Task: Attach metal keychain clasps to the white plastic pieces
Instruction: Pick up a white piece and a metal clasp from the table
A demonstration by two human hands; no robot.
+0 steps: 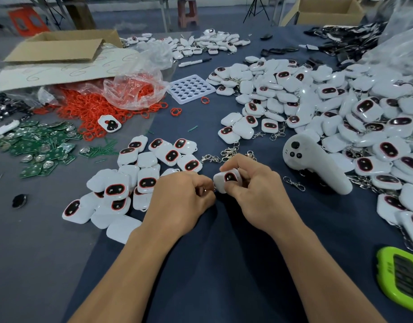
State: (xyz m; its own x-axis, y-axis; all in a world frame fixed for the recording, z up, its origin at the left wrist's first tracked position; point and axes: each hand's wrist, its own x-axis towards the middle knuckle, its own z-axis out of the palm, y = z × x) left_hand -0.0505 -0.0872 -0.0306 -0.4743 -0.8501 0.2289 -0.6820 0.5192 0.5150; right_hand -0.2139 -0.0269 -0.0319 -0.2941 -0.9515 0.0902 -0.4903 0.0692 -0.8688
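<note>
Piece in hand: A small white rounded plastic piece with a dark oval window ringed in red [228, 179] was held just above the dark blue cloth-covered tabletop [224, 271], near the middle of the view and between the two hands.
Handling: The piece was judged to be light, stiff and smooth-shelled, so likely to slip. A hold across its flat faces was judged best, with the edge meant for the clasp left free.
Clasp: A small silver metal keychain clasp [204, 188] was only glimpsed among the left fingers; most of it was hidden.
Right hand: The right hand [252, 192] was curled round the piece, with the thumb pressed on its face below the window.
Left hand: The left hand [184, 199] was tightly curled, and the clasp was pinched at the fingertips against the piece's left edge.
Hands together: The hands were brought close, almost touching; whether the clasp had been hooked on could not be told.
Loose clasps: A scatter of spare silver clasps [226, 153] was laid just beyond the hands.
Unfinished pile: A heap of matching white pieces [135, 180] was gathered at the left.
Finished pile: A large mound of clasped white pieces [340, 117] was spread at the right.
</note>
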